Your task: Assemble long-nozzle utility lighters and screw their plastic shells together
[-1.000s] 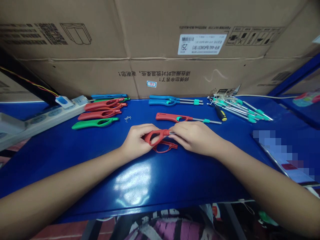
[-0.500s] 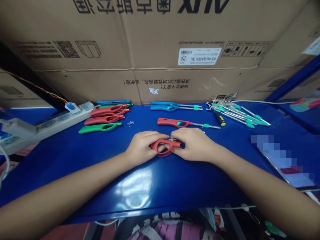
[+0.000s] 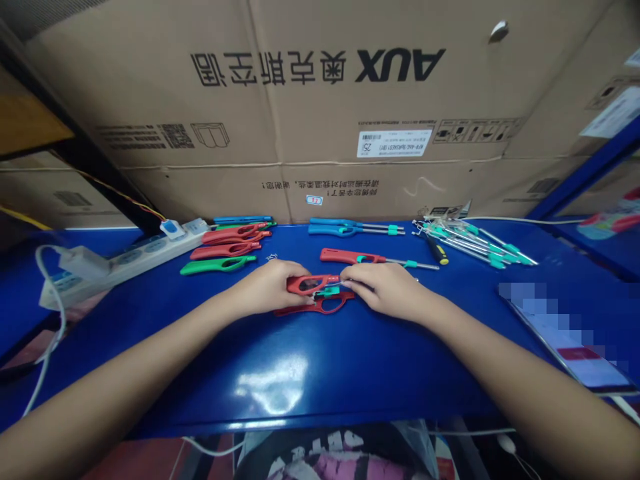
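My left hand (image 3: 267, 288) is closed around one red lighter casing half (image 3: 314, 284), which has a loop-shaped trigger opening. Just below it, a second red casing half (image 3: 334, 307) reaches under the left fingers; whether they grip it too I cannot tell. A small green lighter part (image 3: 329, 291) shows between the two halves. At the nose end of the upper half, my right hand (image 3: 387, 285) pinches a thin metal piece, mostly covered by the fingers. Behind the hands lies a red lighter casing (image 3: 345, 255) with a metal tube and green parts.
Red and green casings (image 3: 220, 265) lie at left beside a white power strip (image 3: 130, 257). Blue lighters (image 3: 330, 229) rest at the back. At right are several metal tubes with green parts (image 3: 475, 243), a screwdriver (image 3: 440, 251) and a phone (image 3: 565, 340). A cardboard box (image 3: 310, 133) stands behind.
The two red casing halves are now apart, and the green part shows between them. My left hand has shifted left, and my right fingers are at the nose end. The view has tilted up.
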Motion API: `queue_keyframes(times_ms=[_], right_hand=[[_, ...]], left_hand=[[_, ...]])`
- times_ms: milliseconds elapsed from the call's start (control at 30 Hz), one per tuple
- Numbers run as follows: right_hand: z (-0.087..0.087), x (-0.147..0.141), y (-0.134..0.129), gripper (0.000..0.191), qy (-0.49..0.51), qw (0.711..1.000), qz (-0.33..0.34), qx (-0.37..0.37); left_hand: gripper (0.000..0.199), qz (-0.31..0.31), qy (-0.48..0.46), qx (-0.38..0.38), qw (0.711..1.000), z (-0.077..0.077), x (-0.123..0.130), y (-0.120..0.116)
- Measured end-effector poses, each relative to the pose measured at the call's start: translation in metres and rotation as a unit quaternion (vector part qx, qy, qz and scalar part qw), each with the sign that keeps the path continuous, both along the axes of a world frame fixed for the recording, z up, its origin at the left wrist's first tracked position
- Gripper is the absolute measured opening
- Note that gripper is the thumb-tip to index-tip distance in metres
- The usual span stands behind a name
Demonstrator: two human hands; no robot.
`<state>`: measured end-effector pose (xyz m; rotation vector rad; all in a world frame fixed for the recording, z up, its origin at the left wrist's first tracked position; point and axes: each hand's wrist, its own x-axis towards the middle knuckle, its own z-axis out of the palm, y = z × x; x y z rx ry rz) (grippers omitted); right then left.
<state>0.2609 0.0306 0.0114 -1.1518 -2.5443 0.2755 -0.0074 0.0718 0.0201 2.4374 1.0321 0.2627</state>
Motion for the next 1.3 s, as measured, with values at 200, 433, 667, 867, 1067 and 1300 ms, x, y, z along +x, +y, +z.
queue_keyframes(times_ms=[200, 433, 667, 867, 1067, 1300], right_hand=[[-0.004, 0.002, 0.005, 0.017, 0.083, 0.997, 0.009, -0.006], [0.001, 0.004, 0.009, 0.015, 0.15, 0.988, 0.008, -0.029], [0.01, 0.015, 0.015, 0.022, 0.221, 0.97, 0.005, -0.099], [0.015, -0.001, 0.0, 0.018, 0.259, 0.94, 0.111, -0.193], [0.007, -0.013, -0.009, 0.015, 0.223, 0.952, 0.128, -0.164], [-0.021, -0.016, -0.003, 0.024, -0.068, 0.993, 0.058, 0.082]], left_hand=[[0.034, 0.046, -0.037, -0.058, 0.997, -0.001, -0.008, 0.002], [0.037, 0.029, -0.007, -0.066, 0.997, 0.022, -0.027, 0.008], [0.033, 0.113, -0.146, -0.144, 0.972, 0.024, -0.031, 0.011], [0.036, 0.09, -0.335, -0.264, 0.9, 0.006, 0.023, -0.029], [0.044, 0.13, -0.332, -0.233, 0.905, -0.001, 0.026, -0.028], [0.048, 0.171, -0.166, -0.046, 0.97, -0.022, 0.011, -0.006]])
